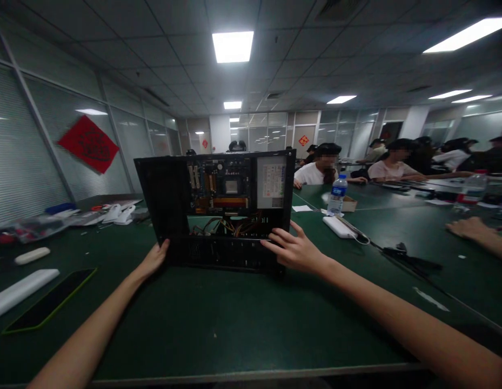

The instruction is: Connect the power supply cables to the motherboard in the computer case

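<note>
Glass partitions (131,138) and a tiled ceiling (186,65) with bright light panels (233,47) surround a long green table (218,335); a red diamond-shaped hanging (88,141) shows on the glass, above and left of the left hand (153,260). Directly between that hand and the right hand (297,251) is an opened black computer case (180,253), tilted, its open side facing the wearer. Whether its bottom edge touches the tabletop I cannot tell. Left thumb and fingers pinch the lower left corner; the right fingers, slightly parted, clasp the lower right corner, their thumb hidden. Above and between both hands, inside the case, are a circuit board (218,183), a labelled metal box (270,181) and loose coloured wires (234,226). Nearer than the left hand and out to its left lie a dark mat (52,300) with a lime edge and a white bar (24,289); farther off on that side are plastic bags (35,224). Beyond the right hand, to its right, stand a blue-labelled bottle (337,195) and, just beside it, a white device (339,227). Well right of that hand, another person's hand (469,228) rests on the table, and people (311,174) sit farther back
</note>
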Available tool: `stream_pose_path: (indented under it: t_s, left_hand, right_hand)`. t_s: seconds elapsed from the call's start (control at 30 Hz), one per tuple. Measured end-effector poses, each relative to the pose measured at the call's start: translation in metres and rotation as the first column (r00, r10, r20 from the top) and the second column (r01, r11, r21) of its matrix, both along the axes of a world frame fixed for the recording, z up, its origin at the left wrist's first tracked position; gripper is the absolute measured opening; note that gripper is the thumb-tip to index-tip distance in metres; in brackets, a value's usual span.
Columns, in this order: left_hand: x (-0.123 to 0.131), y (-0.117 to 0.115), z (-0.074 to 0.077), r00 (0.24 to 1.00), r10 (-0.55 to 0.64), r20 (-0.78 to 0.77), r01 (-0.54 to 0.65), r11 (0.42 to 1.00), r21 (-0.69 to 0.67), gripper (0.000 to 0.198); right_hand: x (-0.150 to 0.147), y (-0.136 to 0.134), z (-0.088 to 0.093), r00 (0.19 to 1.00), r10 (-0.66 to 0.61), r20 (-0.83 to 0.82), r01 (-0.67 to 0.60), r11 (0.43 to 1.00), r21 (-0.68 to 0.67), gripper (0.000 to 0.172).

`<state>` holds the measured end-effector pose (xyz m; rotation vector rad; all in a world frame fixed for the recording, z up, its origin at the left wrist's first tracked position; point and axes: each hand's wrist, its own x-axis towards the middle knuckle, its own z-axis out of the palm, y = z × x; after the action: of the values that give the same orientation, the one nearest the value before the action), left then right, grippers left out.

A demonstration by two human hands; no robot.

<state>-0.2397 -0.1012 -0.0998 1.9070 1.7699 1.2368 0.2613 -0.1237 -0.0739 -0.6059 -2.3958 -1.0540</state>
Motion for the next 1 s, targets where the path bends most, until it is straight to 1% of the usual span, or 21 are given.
stream_pose_path:
  t_s: [0.13,0.33,0.43,0.53,0.6,0.67,0.8,0.9,1.0]
  left_hand:
    - [0.018,-0.003,-0.002,0.997,-0.075,0.001,0.075,0.997,-0.023,0.109]
    - [0.044,-0.004,-0.012,0.988,-0.155,-0.01,0.155,0.987,-0.049,0.093]
    - [0.063,-0.004,-0.016,0.987,-0.159,-0.031,0.158,0.987,-0.021,0.085]
    - [0.078,-0.006,-0.015,0.99,-0.133,-0.041,0.134,0.991,0.006,0.08]
    - [0.082,-0.009,-0.012,0.989,-0.139,-0.057,0.14,0.99,0.011,0.078]
    - [0.081,-0.014,-0.008,0.982,-0.164,-0.095,0.165,0.986,0.008,0.076]
    - [0.072,-0.022,-0.001,0.955,-0.226,-0.193,0.215,0.974,-0.076,0.072]
    - [0.07,-0.023,0.0,0.949,-0.226,-0.221,0.202,0.971,-0.126,0.073]
    - [0.074,-0.022,0.0,0.958,-0.195,-0.21,0.171,0.977,-0.127,0.075]
  right_hand:
    - [0.03,0.01,-0.001,1.0,0.018,0.01,-0.019,0.999,0.038,0.05]
    - [0.065,0.023,-0.006,0.998,-0.037,-0.058,0.038,0.999,0.023,0.048]
    - [0.084,0.028,-0.006,0.996,-0.067,-0.05,0.069,0.997,0.038,0.046]
    - [0.095,0.029,-0.005,0.992,-0.11,-0.06,0.111,0.994,0.019,0.045]
    - [0.095,0.028,-0.006,0.989,-0.124,-0.076,0.125,0.992,0.005,0.046]
    - [0.09,0.025,-0.008,0.987,-0.133,-0.089,0.134,0.991,0.0,0.045]
    - [0.076,0.021,-0.014,0.977,-0.16,-0.138,0.161,0.987,-0.002,0.043]
    - [0.069,0.023,-0.02,0.971,-0.169,-0.171,0.176,0.984,0.027,0.042]
    - [0.067,0.024,-0.023,0.964,-0.176,-0.201,0.192,0.979,0.066,0.042]
